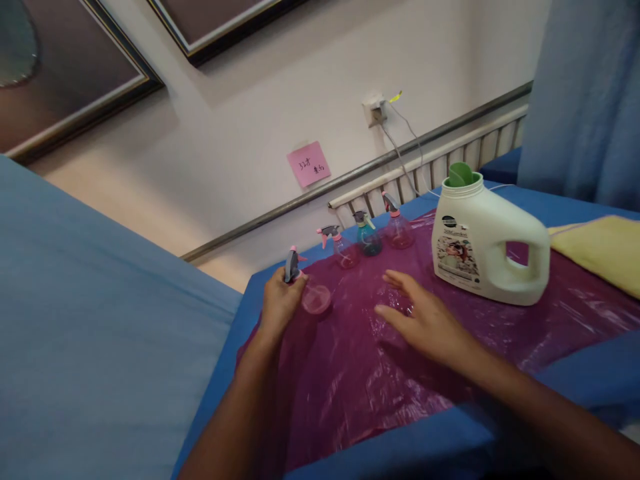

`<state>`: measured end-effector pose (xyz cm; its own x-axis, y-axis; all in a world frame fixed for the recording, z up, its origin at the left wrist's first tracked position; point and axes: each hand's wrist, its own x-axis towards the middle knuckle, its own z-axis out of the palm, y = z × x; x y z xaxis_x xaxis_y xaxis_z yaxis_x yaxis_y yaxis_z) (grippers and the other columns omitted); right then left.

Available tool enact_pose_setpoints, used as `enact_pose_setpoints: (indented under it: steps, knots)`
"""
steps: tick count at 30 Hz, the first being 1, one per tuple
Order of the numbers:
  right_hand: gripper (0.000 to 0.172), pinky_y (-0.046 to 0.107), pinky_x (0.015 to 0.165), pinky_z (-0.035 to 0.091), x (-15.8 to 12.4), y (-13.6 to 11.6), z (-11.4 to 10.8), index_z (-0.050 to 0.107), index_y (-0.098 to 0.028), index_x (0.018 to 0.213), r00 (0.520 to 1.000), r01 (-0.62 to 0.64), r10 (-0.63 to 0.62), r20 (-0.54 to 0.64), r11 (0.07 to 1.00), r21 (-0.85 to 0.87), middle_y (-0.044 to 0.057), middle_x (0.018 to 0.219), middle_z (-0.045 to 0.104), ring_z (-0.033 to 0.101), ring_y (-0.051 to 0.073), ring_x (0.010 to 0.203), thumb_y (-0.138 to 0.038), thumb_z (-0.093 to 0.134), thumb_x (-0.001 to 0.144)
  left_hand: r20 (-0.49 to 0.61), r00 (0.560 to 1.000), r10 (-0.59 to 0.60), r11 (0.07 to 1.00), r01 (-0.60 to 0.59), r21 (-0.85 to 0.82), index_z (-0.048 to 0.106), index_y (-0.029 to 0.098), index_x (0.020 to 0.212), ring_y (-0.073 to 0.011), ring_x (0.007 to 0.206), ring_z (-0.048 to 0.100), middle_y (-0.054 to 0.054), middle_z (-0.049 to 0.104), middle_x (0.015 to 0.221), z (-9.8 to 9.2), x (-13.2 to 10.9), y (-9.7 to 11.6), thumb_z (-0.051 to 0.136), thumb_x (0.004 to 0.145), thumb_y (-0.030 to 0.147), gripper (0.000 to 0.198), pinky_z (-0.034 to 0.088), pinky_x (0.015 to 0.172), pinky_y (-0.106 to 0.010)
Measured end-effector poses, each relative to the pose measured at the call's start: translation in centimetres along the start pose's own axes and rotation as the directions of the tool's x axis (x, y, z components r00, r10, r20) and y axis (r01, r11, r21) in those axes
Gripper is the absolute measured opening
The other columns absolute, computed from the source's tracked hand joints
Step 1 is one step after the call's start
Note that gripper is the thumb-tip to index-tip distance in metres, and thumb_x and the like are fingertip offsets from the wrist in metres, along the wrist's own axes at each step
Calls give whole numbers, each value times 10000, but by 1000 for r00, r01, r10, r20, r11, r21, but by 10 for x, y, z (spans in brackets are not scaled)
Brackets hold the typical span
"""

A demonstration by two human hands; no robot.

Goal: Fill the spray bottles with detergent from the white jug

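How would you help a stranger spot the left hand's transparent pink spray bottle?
Find the shiny magenta plastic sheet. Toward its far side, left of three transparent spray bottles, is a pink bottle with a grey-and-pink trigger. Only this one is gripped by the left hand.

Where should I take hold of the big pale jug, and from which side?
Most likely by its loop handle, right hand coming from the right: the jug stands upright with the loop at that end, holed through for a grip. The neck, with a green piece sticking out, looks less suitable.
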<state>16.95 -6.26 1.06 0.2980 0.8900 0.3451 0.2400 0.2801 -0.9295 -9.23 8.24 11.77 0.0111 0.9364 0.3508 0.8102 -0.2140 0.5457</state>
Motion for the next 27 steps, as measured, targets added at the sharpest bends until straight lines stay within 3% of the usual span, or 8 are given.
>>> enact_pose_setpoints:
  steps: [3,6,8,10,15,22,27]
  knots:
    - [522,646,1041,606,-21,18,-56,700,-419,1425,997,37,-44,-68,994,-105,135,1320,822,796,384,1197,-519,801,922,-62,996,-59,998,61,20,711,204,921,-193,752,612,5,690,807,-8,28,-17,743,799,359,200,439,693,-282]
    - [443,628,889,595,-42,44,-112,765,-458,1300,983,-35,-17,-185,960,-276,178,1161,840,822,374,1044,-611,796,885,-96,989,-115,993,117,15,695,204,915,-178,723,592,9,672,800,-8,53,-34,741,781,374,222,425,665,-278]
    - [489,632,781,555,-55,63,-140,767,-474,1239,973,-75,-12,-231,927,-368,195,1098,829,814,371,889,-739,748,828,-108,984,-143,989,144,6,687,198,918,-168,704,577,10,662,798,-2,66,-43,735,772,373,233,419,651,-276]
    - [507,613,749,520,-68,82,-157,765,-475,1205,965,-110,-18,-262,879,-464,210,1093,815,803,361,866,-799,692,821,-110,981,-157,987,158,2,682,193,914,-160,681,558,11,648,787,5,77,-50,728,770,368,232,409,636,-279]
    - [447,604,807,531,-89,112,-164,760,-506,1201,964,-111,-29,-263,857,-502,203,1142,825,810,351,934,-751,678,836,-71,987,-143,989,145,28,706,181,961,-164,665,559,3,649,780,28,99,-54,726,799,349,234,397,634,-289]
    - [421,643,758,515,-87,109,-161,774,-509,1144,954,-172,22,-300,859,-483,241,1090,817,799,403,880,-746,699,804,1,996,-86,989,85,124,735,185,1047,-219,822,644,-37,727,885,55,117,-47,744,849,287,223,411,723,-295]
    - [427,618,773,577,-89,114,-163,778,-493,1142,945,-172,-1,-326,847,-503,196,1139,839,814,387,897,-756,681,820,13,998,-64,988,61,143,748,170,1099,-281,900,704,-89,756,943,59,112,-47,735,869,254,246,495,814,-351]
